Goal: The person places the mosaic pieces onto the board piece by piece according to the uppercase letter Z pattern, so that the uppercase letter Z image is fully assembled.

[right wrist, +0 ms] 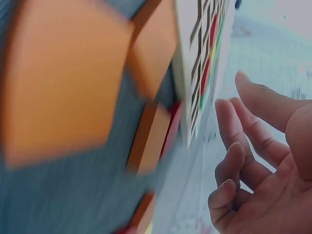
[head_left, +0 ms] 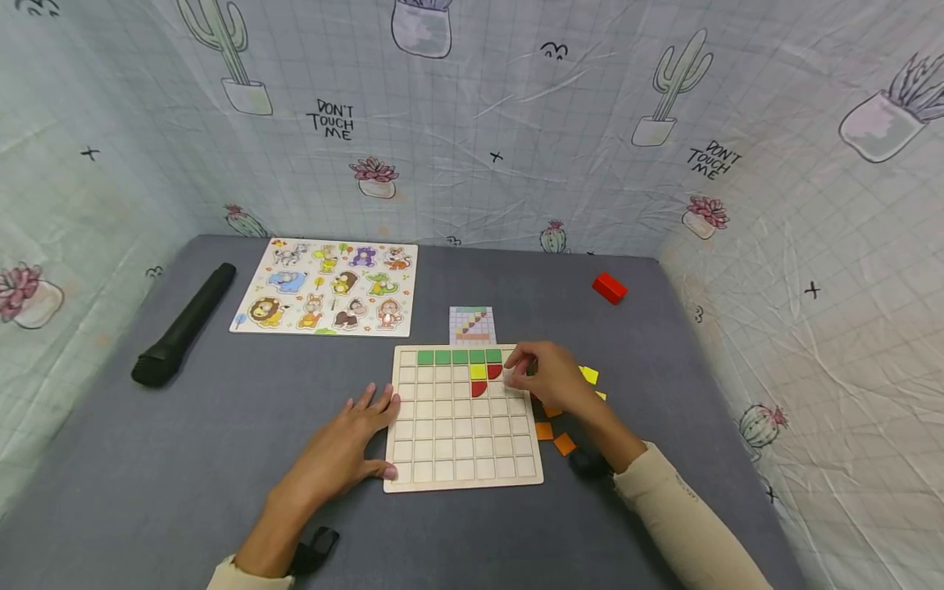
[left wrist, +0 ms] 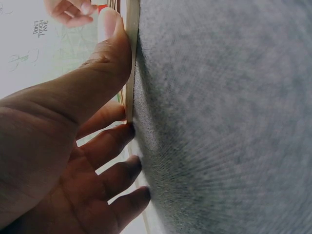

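A pale wooden grid board [head_left: 442, 447] lies on the dark grey table. Along its top row sits a line of green square tiles [head_left: 460, 357]; below are a yellow square tile [head_left: 478, 372] and two red rounded tiles [head_left: 479, 388]. My left hand [head_left: 342, 447] rests at the board's left edge, its thumb [left wrist: 109, 48] and spread fingers touching the rim. Over the board's upper right hovers my right hand [head_left: 556, 378], close to the red tiles. In the right wrist view, its thumb [right wrist: 265, 97] and fingers stand apart with nothing visible between them.
Orange tiles [head_left: 565, 444] and yellow tiles [head_left: 588, 374] lie right of the board, partly under my right arm. A pattern card [head_left: 472, 321] touches its top edge. Farther off are a red block [head_left: 610, 288], an animal puzzle board [head_left: 324, 324] and a black microphone-shaped object [head_left: 184, 328].
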`<state>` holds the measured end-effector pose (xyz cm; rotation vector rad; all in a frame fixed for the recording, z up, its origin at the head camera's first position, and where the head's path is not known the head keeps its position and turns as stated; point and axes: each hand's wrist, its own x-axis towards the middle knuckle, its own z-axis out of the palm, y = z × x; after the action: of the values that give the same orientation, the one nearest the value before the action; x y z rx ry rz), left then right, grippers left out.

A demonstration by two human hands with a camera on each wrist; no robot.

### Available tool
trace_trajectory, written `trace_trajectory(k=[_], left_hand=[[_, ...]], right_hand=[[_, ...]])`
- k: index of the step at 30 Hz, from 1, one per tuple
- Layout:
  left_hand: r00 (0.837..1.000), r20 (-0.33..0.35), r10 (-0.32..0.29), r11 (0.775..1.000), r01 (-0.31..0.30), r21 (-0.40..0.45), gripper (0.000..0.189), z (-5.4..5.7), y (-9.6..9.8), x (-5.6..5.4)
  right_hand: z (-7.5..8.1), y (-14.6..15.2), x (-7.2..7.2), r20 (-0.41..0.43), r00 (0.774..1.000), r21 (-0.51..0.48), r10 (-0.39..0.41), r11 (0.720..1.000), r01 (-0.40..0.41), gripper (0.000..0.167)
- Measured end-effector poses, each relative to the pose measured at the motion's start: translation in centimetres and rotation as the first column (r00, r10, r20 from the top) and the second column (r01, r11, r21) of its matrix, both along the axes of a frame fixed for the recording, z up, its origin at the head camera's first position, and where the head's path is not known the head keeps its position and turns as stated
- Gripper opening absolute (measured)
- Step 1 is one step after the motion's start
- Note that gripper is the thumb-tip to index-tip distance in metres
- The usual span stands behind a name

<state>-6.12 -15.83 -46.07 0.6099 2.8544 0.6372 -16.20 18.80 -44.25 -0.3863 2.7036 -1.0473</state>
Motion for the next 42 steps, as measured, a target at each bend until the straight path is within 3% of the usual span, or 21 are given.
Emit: trace_trajectory(k=[12,19,27,36,42], left_hand=[[1.000,0.014,0.002,1.000,-0.002,-0.014,0.106,0.2,0.1,0.0],[1.000,0.012,0.006,1.000,-0.006,-0.012,0.106,0.2,0.1,0.0],[1.000,0.008,0.004,1.000,-0.004,-0.018,0.107,0.1,0.1,0.0],[1.000,0.010,-0.003,1.000,0.003,-0.013,0.107,0.1,0.0,0.0],[1.000,0.020,-0.002,1.000,0.002,-0.012,0.107,0.1,0.0,0.0]], right_hand=[[-0.9,7.6,-0.3,-0.157,0.978,0.092,-0.139,0.984,0.154,0.028],[-0.7,9.7,-0.7,-0.093,0.984,0.185,-0.151,0.969,0.166,0.030],[-0.9,9.3,-1.0,-0.050,0.988,0.210,-0.148,0.965,0.156,0.018],[-0.7,7.0,-1.0,-0.120,0.990,0.121,-0.080,0.988,0.094,0.012],[-0.1,4.4,-0.5,-0.076,0.997,0.080,-0.035,0.996,0.041,0.010]])
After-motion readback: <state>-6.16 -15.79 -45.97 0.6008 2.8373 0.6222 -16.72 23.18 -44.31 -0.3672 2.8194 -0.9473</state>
